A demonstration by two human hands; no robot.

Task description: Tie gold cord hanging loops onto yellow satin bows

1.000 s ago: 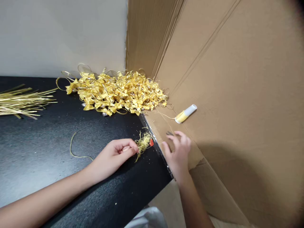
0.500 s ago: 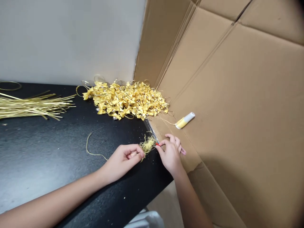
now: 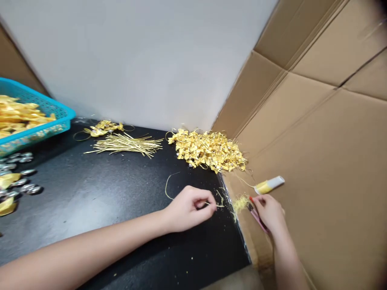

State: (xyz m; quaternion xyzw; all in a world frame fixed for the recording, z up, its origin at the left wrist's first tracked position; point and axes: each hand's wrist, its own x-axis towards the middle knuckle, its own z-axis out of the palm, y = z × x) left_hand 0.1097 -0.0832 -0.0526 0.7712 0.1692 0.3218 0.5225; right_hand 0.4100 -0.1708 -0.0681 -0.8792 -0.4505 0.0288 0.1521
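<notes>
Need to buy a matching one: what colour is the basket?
Turquoise blue; the basket shows best in the head view, at left.

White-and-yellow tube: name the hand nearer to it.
Right. The right hand is just below the tube in the picture; the left hand is farther off, left and lower, over the black table.

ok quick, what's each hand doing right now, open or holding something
Left hand: closed, pinching thread.
Right hand: closed, pinching the red piece by the yellow tangle; whether it also grips the pink tool can't be told.
</notes>
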